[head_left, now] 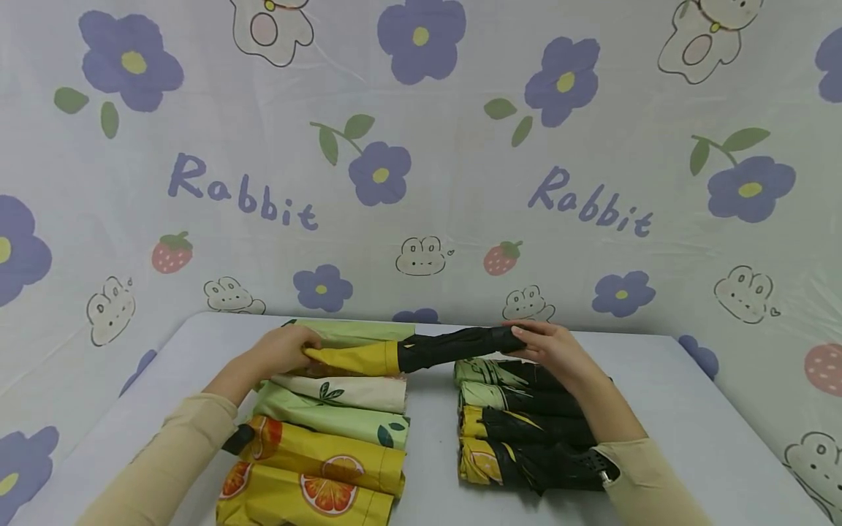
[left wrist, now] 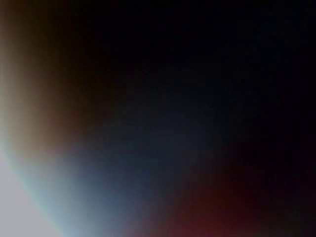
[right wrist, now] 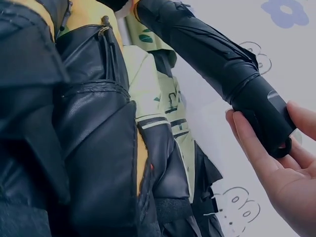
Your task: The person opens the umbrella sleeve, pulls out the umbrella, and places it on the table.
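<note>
A folded black umbrella [head_left: 454, 348], its left part inside a yellow sleeve [head_left: 355, 359], is held level between both hands above the table. My left hand [head_left: 284, 352] pinches the yellow sleeve's far left end. At the other end my right hand [head_left: 554, 352] holds the umbrella's black handle between thumb and fingers. The right wrist view shows this handle [right wrist: 261, 116] with a small loop at its tip, and the right hand [right wrist: 289, 185] around it. In the left wrist view all is dark and blurred.
On the left lie several fabric sleeves: pale green [head_left: 358, 332], cream [head_left: 368, 394], green [head_left: 329, 416] and yellow with orange slices [head_left: 368, 456]. A black end [head_left: 238, 440] sticks out there. Several folded black umbrellas [head_left: 546, 427] with green or yellow edges lie right. A patterned cloth [head_left: 421, 212] hangs behind the white table [head_left: 430, 467].
</note>
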{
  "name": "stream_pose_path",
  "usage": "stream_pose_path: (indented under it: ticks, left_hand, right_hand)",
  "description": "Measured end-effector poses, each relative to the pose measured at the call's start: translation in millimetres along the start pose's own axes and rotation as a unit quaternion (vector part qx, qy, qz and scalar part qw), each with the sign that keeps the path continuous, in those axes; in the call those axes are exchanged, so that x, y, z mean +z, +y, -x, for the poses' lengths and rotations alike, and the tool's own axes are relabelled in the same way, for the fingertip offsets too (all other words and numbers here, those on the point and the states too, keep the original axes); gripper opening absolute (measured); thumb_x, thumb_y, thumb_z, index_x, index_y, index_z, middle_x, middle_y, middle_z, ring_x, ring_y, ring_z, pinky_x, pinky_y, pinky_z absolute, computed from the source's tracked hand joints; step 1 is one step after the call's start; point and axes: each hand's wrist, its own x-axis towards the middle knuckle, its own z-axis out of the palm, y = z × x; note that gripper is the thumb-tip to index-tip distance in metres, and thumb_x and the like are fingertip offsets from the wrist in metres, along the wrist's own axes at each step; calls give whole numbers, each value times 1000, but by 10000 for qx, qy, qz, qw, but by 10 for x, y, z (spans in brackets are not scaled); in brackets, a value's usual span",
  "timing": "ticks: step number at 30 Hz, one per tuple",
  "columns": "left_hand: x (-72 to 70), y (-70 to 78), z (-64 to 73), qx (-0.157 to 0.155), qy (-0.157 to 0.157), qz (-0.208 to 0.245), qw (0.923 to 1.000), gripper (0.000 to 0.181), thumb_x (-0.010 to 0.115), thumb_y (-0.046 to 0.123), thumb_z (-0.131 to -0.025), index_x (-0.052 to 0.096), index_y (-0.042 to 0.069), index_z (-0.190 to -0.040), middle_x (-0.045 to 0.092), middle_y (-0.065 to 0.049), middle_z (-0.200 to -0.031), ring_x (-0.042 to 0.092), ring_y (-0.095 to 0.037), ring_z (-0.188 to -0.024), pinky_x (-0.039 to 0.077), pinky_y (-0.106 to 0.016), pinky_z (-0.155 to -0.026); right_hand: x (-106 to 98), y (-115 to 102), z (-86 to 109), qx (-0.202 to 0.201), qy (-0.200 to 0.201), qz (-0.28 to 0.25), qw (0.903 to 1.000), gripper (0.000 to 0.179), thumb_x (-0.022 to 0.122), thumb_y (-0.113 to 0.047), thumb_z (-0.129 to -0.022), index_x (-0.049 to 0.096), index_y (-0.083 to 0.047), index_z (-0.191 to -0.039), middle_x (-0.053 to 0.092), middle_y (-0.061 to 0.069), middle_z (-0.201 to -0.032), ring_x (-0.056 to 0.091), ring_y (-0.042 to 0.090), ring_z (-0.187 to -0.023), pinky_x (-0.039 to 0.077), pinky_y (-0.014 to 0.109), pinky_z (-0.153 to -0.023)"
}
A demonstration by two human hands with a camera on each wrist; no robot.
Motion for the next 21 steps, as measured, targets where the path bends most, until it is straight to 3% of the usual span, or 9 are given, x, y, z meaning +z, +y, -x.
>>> stream_pose_path:
  ticks: [7, 14, 21]
  left_hand:
    - [3, 32, -5, -60, -34, -63, 10000, 17, 71, 3, -83, 66, 18, -76, 61, 4, -76, 46, -12, -67, 37, -30, -63]
    - [-11, 75, -11, 13, 15, -29, 10000, 19, 69, 4, -84, 64, 18, -72, 59, 5, -70, 45, -13, -63, 36, -29, -60]
    - [-22, 106, -30, 6, -18, -58, 10000, 14, 72, 5, -82, 66, 17, -79, 62, 4, -76, 47, -13, -66, 38, -30, -62]
  right_hand:
    - [-47, -3, 11, 25, 69, -145, 9999, 62, 58, -32, -99, 39, 5, -145, 33, 23, -151, 64, 3, -105, 52, 33, -99]
    - [-93, -39, 37, 128, 354, -470, 9982, 62, 57, -30, -99, 39, 8, -144, 35, 19, -147, 66, 4, -99, 53, 34, -98]
    - [-105, -80, 68, 84, 561, -883, 9945, 57, 57, -25, -99, 39, 7, -144, 36, 15, -141, 69, 6, -93, 55, 32, -94]
